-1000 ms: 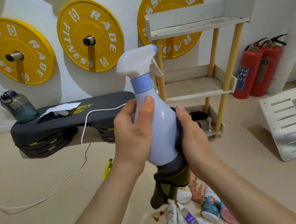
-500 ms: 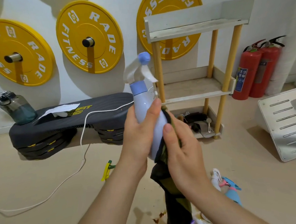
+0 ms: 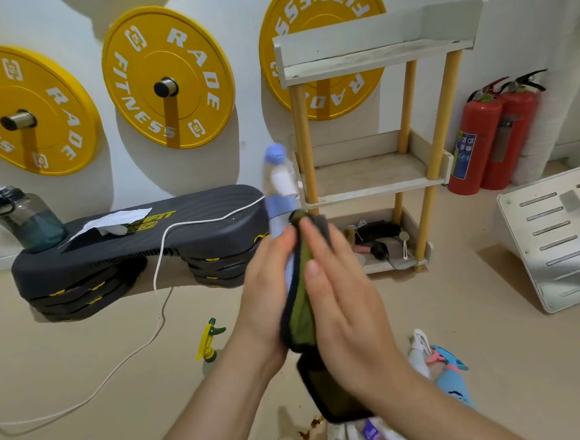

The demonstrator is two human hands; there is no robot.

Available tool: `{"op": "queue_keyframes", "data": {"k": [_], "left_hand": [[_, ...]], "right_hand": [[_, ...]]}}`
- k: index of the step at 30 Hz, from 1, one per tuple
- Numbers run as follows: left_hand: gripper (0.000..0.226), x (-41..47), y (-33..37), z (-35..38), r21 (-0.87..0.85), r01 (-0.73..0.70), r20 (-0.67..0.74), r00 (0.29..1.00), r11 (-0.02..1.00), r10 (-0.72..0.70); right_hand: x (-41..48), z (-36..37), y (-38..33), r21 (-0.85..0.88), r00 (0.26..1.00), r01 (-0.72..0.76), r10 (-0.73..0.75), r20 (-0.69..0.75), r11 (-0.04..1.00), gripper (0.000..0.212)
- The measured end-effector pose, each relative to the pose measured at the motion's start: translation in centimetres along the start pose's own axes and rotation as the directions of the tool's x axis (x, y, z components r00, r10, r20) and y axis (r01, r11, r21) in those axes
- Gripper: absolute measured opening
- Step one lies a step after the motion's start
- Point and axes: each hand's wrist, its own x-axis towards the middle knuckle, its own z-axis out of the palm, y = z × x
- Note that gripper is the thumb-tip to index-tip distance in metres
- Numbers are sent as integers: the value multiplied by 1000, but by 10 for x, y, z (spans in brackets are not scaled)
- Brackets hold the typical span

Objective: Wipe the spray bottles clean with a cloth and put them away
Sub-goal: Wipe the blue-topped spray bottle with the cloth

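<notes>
Pale bottle point(image 3: 278, 181) with a trigger spray head, held upright in mid-air at centre, in front of the left post of a shelf point(image 3: 375, 183); blue nozzle tip and blue collar showing, head blurred, body mostly hidden between the hands. Left hand point(image 3: 269, 290) clamped on the bottle's body from the left, thumb up along its side, other fingers hidden behind it. Right hand point(image 3: 342, 305) flat against the right side, fingers point(image 3: 321, 252) straight and together, pressing a dark cloth point(image 3: 301, 301) with an olive face onto the bottle; loose end of the cloth hanging below the hands. Beneath, on the beige floor point(image 3: 85, 354), more bottles: a blue bottle point(image 3: 452, 380) with a pink trigger, a white one touching its left side, several small ones at the bottom edge near brown stains. Further left on the floor, a yellow-and-green sprayer point(image 3: 209, 339) lying alone, near a white cable point(image 3: 161, 263) running up over a black step point(image 3: 139, 244). On the step, a grey jug point(image 3: 24, 221) at the left end and a white scrap of paper beside it. On the white wall behind, three yellow plates point(image 3: 168, 77) on pegs. Dark odds and ends on the shelf's lowest tier, too small to tell. Right of the shelf, two red extinguishers point(image 3: 475, 145) side by side, then a grey slotted panel point(image 3: 564, 235) tilted at the right edge.
</notes>
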Motion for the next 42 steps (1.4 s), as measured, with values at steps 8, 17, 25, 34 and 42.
{"op": "queue_keyframes", "data": {"k": [8,17,25,34,42], "left_hand": [[27,-24,9,18,344,79,264,948,936,-177],[14,-13,2,16,279,-46,14,999,959,44],[45,4,19,-1,-162,-74,-209,977,984,39],[37,13,32,-16,249,-122,-99,984,961,150],[52,2,30,-10,167,-80,-162,981,983,107]], "right_hand": [[33,-33,3,211,973,-223,230,-9,952,65],[22,-17,-1,224,986,-157,167,-26,962,45],[5,-7,-4,409,927,-366,291,235,836,62],[24,-26,-2,426,943,-324,327,69,845,64],[14,-4,6,16,994,-18,20,-111,1000,39]]}}
